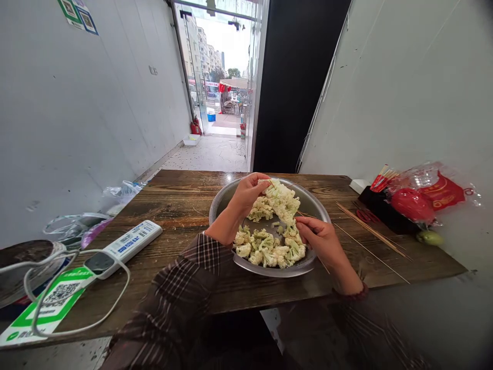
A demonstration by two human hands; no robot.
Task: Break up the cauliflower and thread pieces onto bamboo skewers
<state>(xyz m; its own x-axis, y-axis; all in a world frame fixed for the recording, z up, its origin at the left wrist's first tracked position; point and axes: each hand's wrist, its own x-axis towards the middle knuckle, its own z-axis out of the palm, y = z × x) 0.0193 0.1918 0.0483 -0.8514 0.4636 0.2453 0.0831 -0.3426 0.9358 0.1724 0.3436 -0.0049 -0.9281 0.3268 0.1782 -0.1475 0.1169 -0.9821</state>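
Note:
A wide metal bowl (321,209) on the wooden table holds many cauliflower florets (269,252). Above it hangs a cluster of cauliflower (283,201), raised between my two hands. My left hand (246,194) pinches the cluster's upper left end, where a thin stick tip shows. Lower down on the right, the fingers of my right hand (316,234) are pressed together at the cluster's lower side. Thin sticks show beside and below my right hand; which one it grips is hard to make out.
Long bamboo skewers (372,228) and red scissors (365,215) lie right of the bowl. Behind them stands a black box (389,208) with red packets. On the left are a white power strip (134,241), a looped cable and a green QR card (57,298).

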